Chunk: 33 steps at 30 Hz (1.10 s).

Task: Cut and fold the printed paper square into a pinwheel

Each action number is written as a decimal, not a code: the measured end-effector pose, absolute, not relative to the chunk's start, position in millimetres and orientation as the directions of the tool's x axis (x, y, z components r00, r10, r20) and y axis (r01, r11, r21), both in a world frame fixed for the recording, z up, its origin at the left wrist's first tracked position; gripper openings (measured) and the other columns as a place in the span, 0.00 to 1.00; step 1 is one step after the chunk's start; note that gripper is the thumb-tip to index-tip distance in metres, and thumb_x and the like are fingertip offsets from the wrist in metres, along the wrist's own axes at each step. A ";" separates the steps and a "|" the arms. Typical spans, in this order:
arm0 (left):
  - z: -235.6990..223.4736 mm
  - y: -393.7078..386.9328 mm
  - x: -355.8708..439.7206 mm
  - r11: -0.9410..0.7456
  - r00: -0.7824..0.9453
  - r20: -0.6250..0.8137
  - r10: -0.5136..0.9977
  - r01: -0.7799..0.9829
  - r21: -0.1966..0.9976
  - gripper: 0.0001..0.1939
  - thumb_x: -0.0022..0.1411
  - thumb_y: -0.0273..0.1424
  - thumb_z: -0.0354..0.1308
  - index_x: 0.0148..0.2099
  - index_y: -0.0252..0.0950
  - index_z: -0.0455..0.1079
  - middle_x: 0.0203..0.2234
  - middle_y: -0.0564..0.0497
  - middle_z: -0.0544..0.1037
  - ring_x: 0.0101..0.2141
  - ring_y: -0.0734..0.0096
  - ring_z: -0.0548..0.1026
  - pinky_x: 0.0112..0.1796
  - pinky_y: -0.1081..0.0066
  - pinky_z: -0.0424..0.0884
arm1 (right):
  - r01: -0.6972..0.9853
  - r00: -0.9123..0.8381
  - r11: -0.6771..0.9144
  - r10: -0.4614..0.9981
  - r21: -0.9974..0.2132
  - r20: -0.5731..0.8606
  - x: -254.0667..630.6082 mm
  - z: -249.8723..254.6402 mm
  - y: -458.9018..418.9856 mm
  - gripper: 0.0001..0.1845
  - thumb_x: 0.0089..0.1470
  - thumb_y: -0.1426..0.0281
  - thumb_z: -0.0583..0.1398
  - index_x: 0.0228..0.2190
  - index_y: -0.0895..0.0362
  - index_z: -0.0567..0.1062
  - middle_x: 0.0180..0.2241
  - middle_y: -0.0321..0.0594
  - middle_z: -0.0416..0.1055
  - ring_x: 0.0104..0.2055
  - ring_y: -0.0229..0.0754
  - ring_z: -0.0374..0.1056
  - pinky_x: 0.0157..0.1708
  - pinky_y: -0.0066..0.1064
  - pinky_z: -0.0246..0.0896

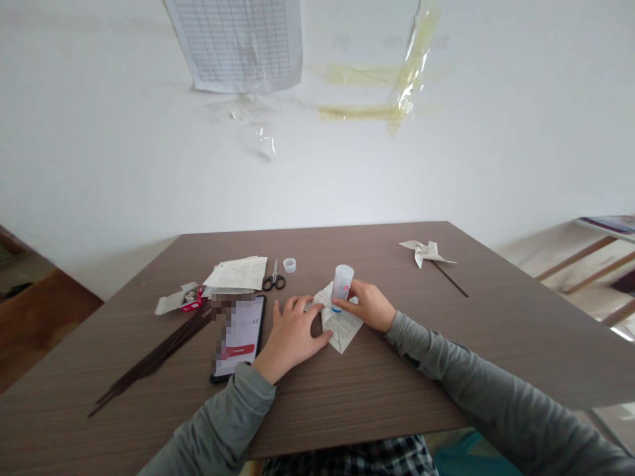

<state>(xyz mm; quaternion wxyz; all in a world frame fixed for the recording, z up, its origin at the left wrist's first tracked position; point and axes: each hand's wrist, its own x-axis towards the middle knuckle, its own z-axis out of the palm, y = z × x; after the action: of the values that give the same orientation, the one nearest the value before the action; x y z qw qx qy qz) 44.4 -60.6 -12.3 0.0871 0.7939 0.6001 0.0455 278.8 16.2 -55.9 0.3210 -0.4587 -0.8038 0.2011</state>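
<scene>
My right hand (373, 304) is closed around a translucent white glue stick (342, 280), whose lower end is against a printed paper piece (342, 336). That paper lies on the table with cut or folded pointed flaps, partly covered by my hands. My left hand (297, 334) rests with fingers spread at the paper's left side, thumb and fingertips touching its edge. A white round cap (290, 265) sits beyond my left hand, beside black-handled scissors (274, 281).
Left of my hands are a phone (241, 340), a stack of printed sheets (238, 274), a small opened box (186, 299) and a bundle of thin dark sticks (153, 350). A paper pinwheel (427, 252) on a stick lies at the back right of the brown table (426, 403).
</scene>
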 end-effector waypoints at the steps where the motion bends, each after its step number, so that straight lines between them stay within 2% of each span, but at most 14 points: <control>1: -12.4 -60.5 44.4 -0.265 0.276 -0.032 0.961 0.945 0.193 0.29 0.75 0.44 0.71 0.73 0.48 0.79 0.77 0.39 0.76 0.78 0.31 0.68 0.78 0.19 0.56 | 0.612 -0.378 0.506 0.862 -0.607 0.338 279.1 -56.5 16.3 0.15 0.68 0.54 0.75 0.39 0.51 0.85 0.38 0.44 0.88 0.41 0.54 0.84 0.43 0.40 0.77; 10: -21.6 -58.4 43.7 -0.269 0.279 -0.024 0.960 0.943 0.197 0.30 0.75 0.47 0.70 0.75 0.47 0.78 0.77 0.39 0.76 0.78 0.30 0.68 0.77 0.16 0.55 | 0.607 -0.417 0.576 0.817 -0.547 0.398 284.7 -65.3 18.5 0.15 0.69 0.54 0.75 0.37 0.51 0.84 0.37 0.44 0.86 0.39 0.53 0.83 0.42 0.40 0.75; 17: -22.1 -60.1 44.7 -0.265 0.276 -0.037 0.961 0.948 0.173 0.30 0.76 0.48 0.68 0.75 0.51 0.78 0.78 0.41 0.76 0.78 0.30 0.68 0.77 0.17 0.56 | 0.618 -0.414 0.560 0.828 -0.552 0.377 286.5 -67.8 17.9 0.14 0.68 0.56 0.76 0.37 0.51 0.83 0.38 0.44 0.87 0.40 0.55 0.84 0.42 0.41 0.76; 26: -19.0 -60.2 44.6 -0.261 0.273 -0.048 0.961 0.949 0.176 0.30 0.76 0.48 0.68 0.75 0.50 0.78 0.78 0.41 0.75 0.78 0.30 0.68 0.76 0.16 0.56 | 0.649 -0.432 0.553 0.833 -0.523 0.345 284.8 -63.3 17.4 0.14 0.70 0.56 0.74 0.38 0.51 0.83 0.39 0.44 0.86 0.42 0.53 0.83 0.45 0.41 0.77; 33: -21.0 -59.4 43.2 -0.260 0.271 -0.038 0.962 0.949 0.178 0.30 0.76 0.48 0.68 0.75 0.49 0.78 0.78 0.41 0.76 0.78 0.30 0.68 0.77 0.16 0.55 | 0.648 -0.455 0.567 0.824 -0.509 0.339 283.7 -61.8 17.0 0.13 0.71 0.57 0.73 0.40 0.52 0.83 0.41 0.44 0.87 0.45 0.55 0.85 0.52 0.45 0.80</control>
<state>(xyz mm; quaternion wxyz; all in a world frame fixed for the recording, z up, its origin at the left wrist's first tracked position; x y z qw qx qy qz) 43.2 -59.4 -21.0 0.0825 0.7929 0.6025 0.0389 283.7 17.0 -61.8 0.2832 -0.4387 -0.8386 0.1551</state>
